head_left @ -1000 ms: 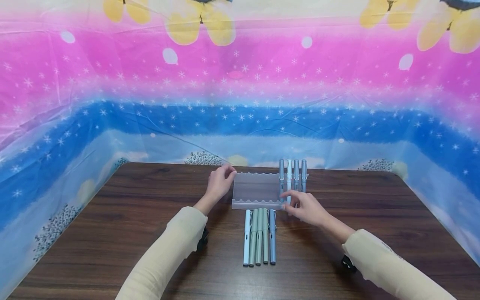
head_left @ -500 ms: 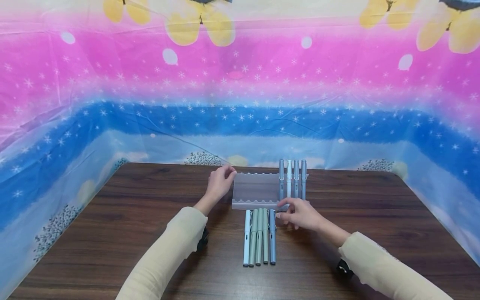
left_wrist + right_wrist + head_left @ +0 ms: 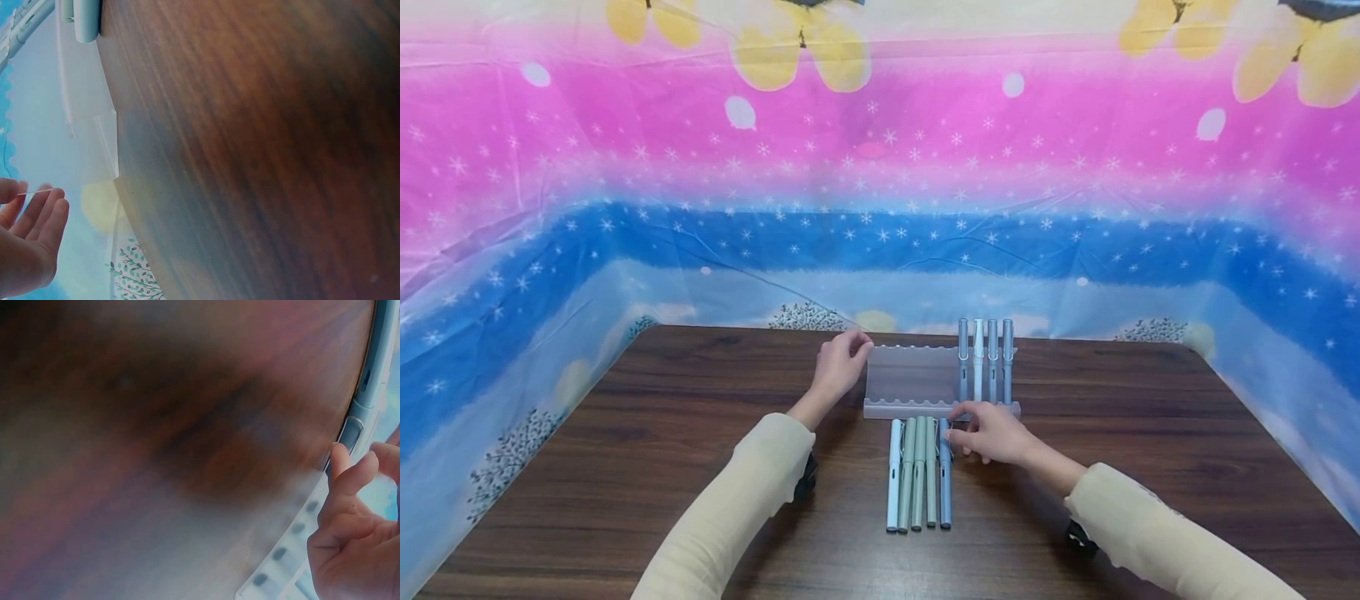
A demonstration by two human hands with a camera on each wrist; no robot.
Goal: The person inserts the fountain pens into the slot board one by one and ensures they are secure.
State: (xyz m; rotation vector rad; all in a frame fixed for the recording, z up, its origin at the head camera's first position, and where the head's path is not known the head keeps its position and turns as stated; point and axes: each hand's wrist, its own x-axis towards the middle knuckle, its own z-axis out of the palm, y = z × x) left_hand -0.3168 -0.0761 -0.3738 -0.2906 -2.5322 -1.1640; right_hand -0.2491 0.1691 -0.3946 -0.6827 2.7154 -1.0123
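A printed curtain [image 3: 880, 242] hangs around the far edge and sides of the wooden counter [image 3: 700, 383], apparently as a backdrop. Toward the far edge sits a clear stand [image 3: 913, 375], its scalloped edges seemingly shaped so that each pen has its own notch. The right hand [image 3: 995, 432] is at the near end of a blue row, thumb and forefinger bent and parted beside the cap; no firm grip shows, and I cannot tell whether they touch it. The left hand [image 3: 838, 362] pinches the stand's upper left corner between thumb and fingers, probably to steady so light a piece. Four upright pens [image 3: 992, 337] fill notches at the stand's right end, caps up. In front, a pale blue pen [image 3: 892, 479], three green pens [image 3: 919, 475] and a darker blue pen [image 3: 945, 487] lie side by side, caps toward the stand, an arrangement that likely suits reaching them cap-first.
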